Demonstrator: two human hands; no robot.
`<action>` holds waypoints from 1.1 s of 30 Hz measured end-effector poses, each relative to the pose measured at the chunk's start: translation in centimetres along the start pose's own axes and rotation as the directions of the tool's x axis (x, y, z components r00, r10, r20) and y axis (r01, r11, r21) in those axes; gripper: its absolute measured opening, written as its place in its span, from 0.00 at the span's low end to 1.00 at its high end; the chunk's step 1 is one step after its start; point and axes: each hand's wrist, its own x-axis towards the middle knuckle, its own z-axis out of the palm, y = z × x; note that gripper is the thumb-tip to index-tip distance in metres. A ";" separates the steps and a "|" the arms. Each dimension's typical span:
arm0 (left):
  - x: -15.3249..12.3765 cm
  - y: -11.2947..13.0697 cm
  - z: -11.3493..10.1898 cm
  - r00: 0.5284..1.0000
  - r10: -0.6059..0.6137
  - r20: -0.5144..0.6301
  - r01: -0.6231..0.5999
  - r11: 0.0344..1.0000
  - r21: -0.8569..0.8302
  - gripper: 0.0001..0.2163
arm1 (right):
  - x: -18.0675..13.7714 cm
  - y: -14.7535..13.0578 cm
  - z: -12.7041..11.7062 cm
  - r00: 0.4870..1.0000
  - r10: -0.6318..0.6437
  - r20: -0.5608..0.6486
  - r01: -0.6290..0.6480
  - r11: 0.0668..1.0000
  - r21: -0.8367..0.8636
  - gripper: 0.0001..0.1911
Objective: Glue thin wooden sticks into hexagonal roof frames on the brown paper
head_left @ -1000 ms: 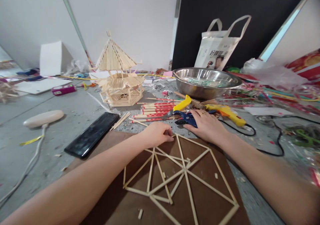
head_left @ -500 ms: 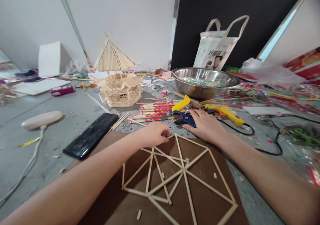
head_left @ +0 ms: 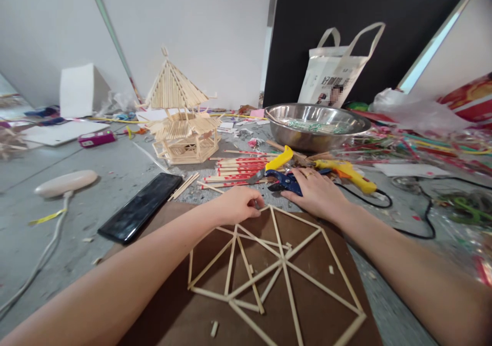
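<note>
Stick frame: a flat lattice of thin wooden sticks, spokes meeting at a hub. It lies on a brown board at the near edge of the table, centre of view.

Left hand: on the frame's far edge, left of its far corner. The fingers are curled in tight, knuckles up, with thumb and fingertips pressed together at the edge stick. The hand is clenched, but I can't tell whether a stick is actually pinched.

Right hand: just past the frame's far-right edge, palm down. The fingers are stretched flat over the blue handle of a cutter. They rest on it and are not wrapped round it. There is a ring on one finger. The cutter's other handle is yellow and sticks up to the far left.

Further out:
- Yellow glue gun just right of the right hand, with a black cord trailing right.
- Chopsticks in red-and-white wrappers, stacked just beyond the left hand and touching the cutter's nose.
- Steel bowl farther back, right of centre.
- White tote bag upright behind the bowl, against a dark panel.
- Stick-built pavilion model on the far left, standing upright.
- Black phone lying flat, left of the board.
- White oval device with a cable well left of the phone.
</note>
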 end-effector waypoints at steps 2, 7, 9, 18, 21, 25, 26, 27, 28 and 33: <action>0.0 -0.1 0.0 1.000 0.000 -0.008 0.000 1.000 -0.009 0.09 | 0.0 -0.1 -0.1 1.000 0.001 0.005 -0.001 1.000 0.001 0.35; 0.0 -0.1 0.1 1.000 -0.023 0.004 0.024 0.999 -0.042 0.10 | 0.0 -0.1 -0.2 1.000 -0.001 0.009 0.001 1.000 -0.008 0.35; 0.1 -0.1 0.2 0.999 -0.035 0.009 0.035 0.998 -0.057 0.10 | 0.0 -0.1 -0.2 1.000 -0.003 0.005 0.003 1.000 -0.010 0.35; 0.1 -0.1 0.2 0.999 -0.024 -0.022 0.022 0.998 -0.064 0.10 | 0.0 -0.1 -0.2 1.000 -0.003 0.000 0.003 1.000 -0.015 0.35; 0.1 -0.2 0.3 0.999 -0.026 -0.035 0.024 0.997 -0.075 0.10 | 0.0 -0.1 -0.2 1.000 0.002 0.004 -0.002 1.000 -0.009 0.35; 0.1 -0.1 0.3 0.999 -0.037 -0.023 0.036 0.997 -0.065 0.11 | 0.0 -0.1 -0.2 1.000 -0.002 0.008 0.002 1.000 -0.004 0.35; 0.1 0.0 0.2 0.999 -0.042 -0.016 0.040 0.997 -0.061 0.11 | 0.0 -0.1 -0.2 1.000 -0.002 0.008 0.002 1.000 -0.003 0.35; 0.1 0.1 0.2 0.999 -0.046 -0.009 0.045 0.997 -0.057 0.11 | 0.0 -0.1 -0.2 1.000 0.000 0.007 0.000 1.000 -0.003 0.35; 0.1 0.1 0.1 0.999 -0.049 -0.002 0.048 0.997 -0.053 0.11 | 0.0 -0.1 -0.1 1.000 0.000 0.005 0.000 1.000 -0.004 0.35; 0.0 0.3 0.0 0.998 -0.050 0.024 0.051 0.998 -0.024 0.11 | 0.0 -0.1 -0.1 1.000 -0.003 -0.008 0.002 1.000 -0.011 0.35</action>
